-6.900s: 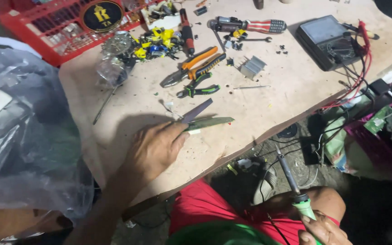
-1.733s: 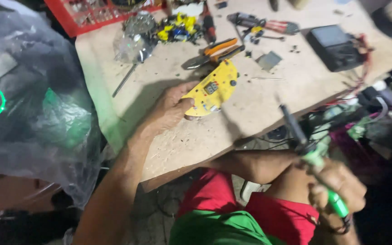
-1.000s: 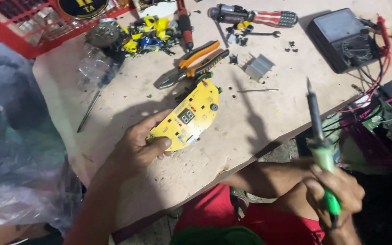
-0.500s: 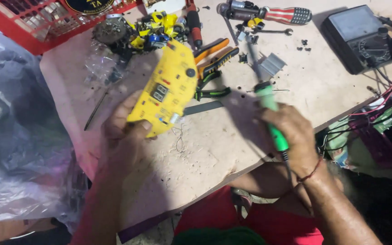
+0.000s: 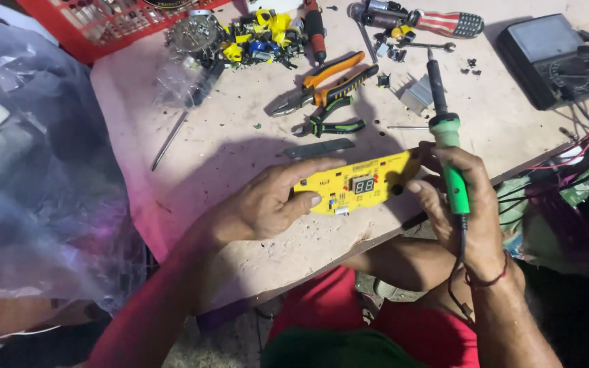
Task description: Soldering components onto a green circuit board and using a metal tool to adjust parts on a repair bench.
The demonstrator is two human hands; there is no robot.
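Nearest us, our left hand (image 5: 267, 204) pinches the near end of a yellow board (image 5: 359, 185), fingers laid over its top edge and thumb pressed on its face beside a small red display (image 5: 364, 185). The board is held flat just above the counter (image 5: 240, 150), close to the front edge. Our right hand (image 5: 461, 211) is closed around the green grip of a soldering iron (image 5: 444, 129), and its thumb and fingertips also steady the board's other end. The iron points up and away, its tip well clear of the board.

By our judgement the work is at an early stage: the board is picked up and steadied in both hands, the iron is ready in the fist, but the tip is not on any joint, so the soldering itself is left to do. We cannot tell from here which spot on the board needs it.

Just beyond the board lies a dark flat strip (image 5: 318, 148). Farther back sit orange-handled pliers (image 5: 325, 85) and green-handled cutters (image 5: 328, 123), then a heap of small yellow and black parts (image 5: 260, 37), a striped screwdriver (image 5: 438, 22), a black meter (image 5: 547, 58) at the right and a red basket (image 5: 103, 27) at the far left.
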